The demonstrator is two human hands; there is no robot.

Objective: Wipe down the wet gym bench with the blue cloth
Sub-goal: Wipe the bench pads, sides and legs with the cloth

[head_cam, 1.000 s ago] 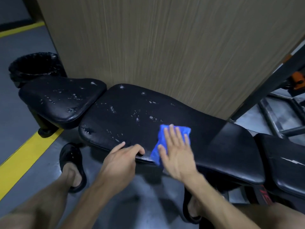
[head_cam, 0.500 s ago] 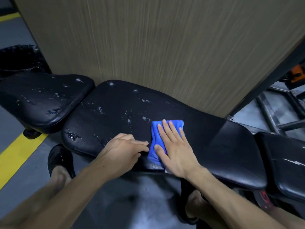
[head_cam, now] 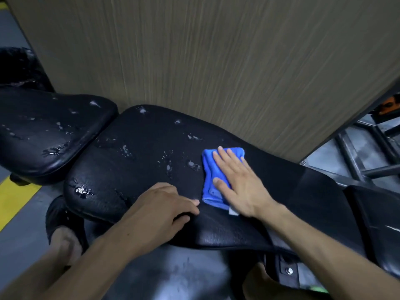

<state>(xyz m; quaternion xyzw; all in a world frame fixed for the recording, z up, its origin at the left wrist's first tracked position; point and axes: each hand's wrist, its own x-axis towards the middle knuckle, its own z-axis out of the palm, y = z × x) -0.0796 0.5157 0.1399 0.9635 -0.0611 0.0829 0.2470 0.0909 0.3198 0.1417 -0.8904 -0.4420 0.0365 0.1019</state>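
The right hand (head_cam: 240, 187) lies flat, fingers straight and slightly spread, pressing a folded bright blue terry cloth (head_cam: 213, 180) onto the long black padded vinyl back pad of the gym bench (head_cam: 134, 169); the cloth sits toward the right of the pad's middle, its far edge near the wall side and its near edge, with a small white tag, short of the pad's front edge. The left hand (head_cam: 160, 206) rests just left of the cloth on the front part of the same pad, fingers loosely bent over the edge and holding nothing, its fingertips nearly touching the cloth. Water droplets and smears glisten on the pad to the left of the cloth, and a larger wet patch shines near its left front corner. A separate black padded seat cushion (head_cam: 47, 131), also beaded with water, sits at the left end. Behind the bench stands a beige wood-grain panel wall (head_cam: 216, 61). A yellow painted floor stripe (head_cam: 15, 198) runs on the grey floor at lower left, and a foot in a black slide sandal (head_cam: 62, 230) stands beneath the bench
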